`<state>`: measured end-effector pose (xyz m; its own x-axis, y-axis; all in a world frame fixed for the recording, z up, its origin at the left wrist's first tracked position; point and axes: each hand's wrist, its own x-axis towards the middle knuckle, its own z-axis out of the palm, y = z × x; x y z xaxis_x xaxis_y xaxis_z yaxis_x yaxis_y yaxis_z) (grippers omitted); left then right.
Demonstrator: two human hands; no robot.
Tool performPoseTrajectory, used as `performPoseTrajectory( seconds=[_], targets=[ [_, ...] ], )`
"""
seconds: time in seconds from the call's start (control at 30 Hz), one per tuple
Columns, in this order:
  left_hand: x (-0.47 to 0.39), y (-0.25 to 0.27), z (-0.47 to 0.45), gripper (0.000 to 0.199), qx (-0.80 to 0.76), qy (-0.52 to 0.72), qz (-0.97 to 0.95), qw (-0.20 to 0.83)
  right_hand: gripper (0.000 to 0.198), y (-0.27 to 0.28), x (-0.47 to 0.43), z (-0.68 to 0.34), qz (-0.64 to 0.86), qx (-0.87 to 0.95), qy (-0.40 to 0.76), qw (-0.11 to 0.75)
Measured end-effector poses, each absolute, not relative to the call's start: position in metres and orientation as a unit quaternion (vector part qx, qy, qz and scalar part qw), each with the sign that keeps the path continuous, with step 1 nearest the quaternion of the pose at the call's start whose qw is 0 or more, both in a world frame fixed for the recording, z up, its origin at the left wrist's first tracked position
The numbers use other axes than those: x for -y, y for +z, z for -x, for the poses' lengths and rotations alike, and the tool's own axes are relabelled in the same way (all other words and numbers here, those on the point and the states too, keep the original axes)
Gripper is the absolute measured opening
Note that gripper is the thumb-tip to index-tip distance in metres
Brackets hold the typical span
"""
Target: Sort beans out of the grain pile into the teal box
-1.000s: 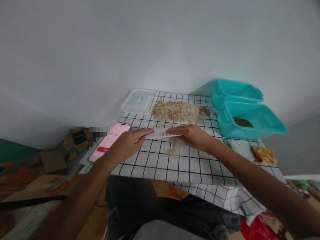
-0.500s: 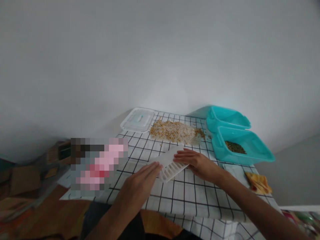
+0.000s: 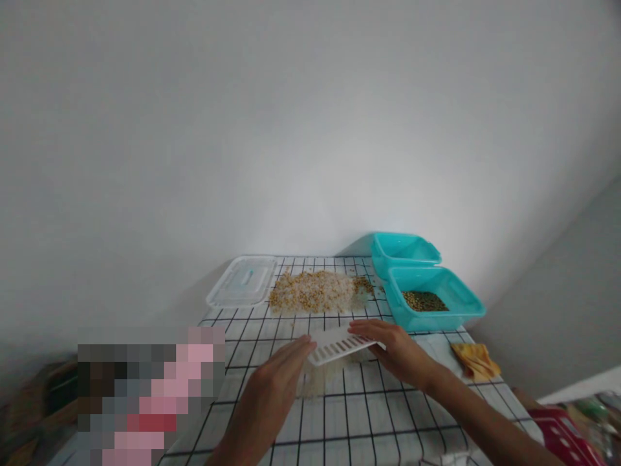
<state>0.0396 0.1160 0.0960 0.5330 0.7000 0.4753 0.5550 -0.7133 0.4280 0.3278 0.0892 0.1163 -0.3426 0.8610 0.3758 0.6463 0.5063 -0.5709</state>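
2 hands: left hand (image 3: pixel 275 375), right hand (image 3: pixel 396 349); slightly curled; gripping white slotted tray (image 3: pixel 332 338) at opposite ends

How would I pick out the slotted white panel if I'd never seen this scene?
Start at the table's black-gridded white cloth. In front of the spread of mixed grain, find the slotted white panel between the left hand and right hand. Its row of narrow openings distinguishes it from the clear lid and teal containers.

Pink object (image 3: pixel 167 393) pixelated, white slotted tray (image 3: pixel 330 342) partly hidden by fingers (image 3: pixel 373 329), right forearm (image 3: pixel 478 414) cut off
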Motion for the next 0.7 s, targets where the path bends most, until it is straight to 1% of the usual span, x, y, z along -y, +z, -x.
performPoseTrajectory(
  seconds=[0.13, 0.27, 0.47, 0.7],
  targets=[
    [-0.144, 0.105, -0.047, 0.04, -0.35, 0.317, -0.868, 0.153, 0.062, 0.112, -0.084, -0.333, 0.485, 0.797, 0.13, 0.334],
    [-0.155, 0.101, -0.057, 0.043, -0.331, 0.293, -0.885, 0.147, 0.064, 0.103, -0.089, -0.339, 0.495, 0.802, 0.097, 0.321],
    [-0.161, 0.093, -0.064, 0.044, -0.366, 0.246, -0.885, 0.147, 0.066, 0.089, -0.099, -0.339, 0.51, 0.809, 0.072, 0.283],
    [-0.157, 0.097, -0.056, 0.043, -0.349, 0.218, -0.899, 0.152, 0.067, 0.091, -0.071, -0.332, 0.515, 0.814, 0.057, 0.264]
  ],
)
